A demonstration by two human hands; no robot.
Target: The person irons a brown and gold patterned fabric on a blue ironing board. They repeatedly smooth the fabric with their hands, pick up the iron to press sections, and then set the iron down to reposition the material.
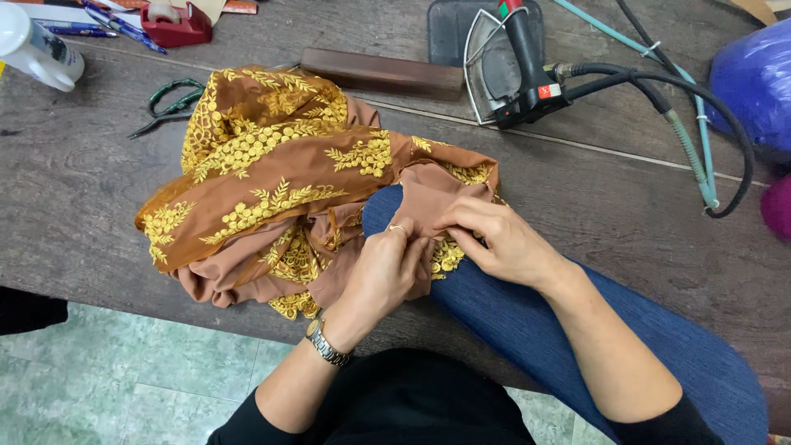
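A brown garment with gold embroidered lace lies bunched on the dark wooden table, one end pulled over a blue padded pressing arm. My left hand, with a ring and a wristwatch, pinches the plain brown fabric at the pad's tip. My right hand grips the same fabric edge just beside it, fingers curled over the cloth. Both hands touch each other over the seam.
A steam iron with hoses rests on a grey mat at the back. A wooden block, green-handled scissors, a red tape dispenser, a white bottle and a purple bag surround it. Green tiled floor lies below.
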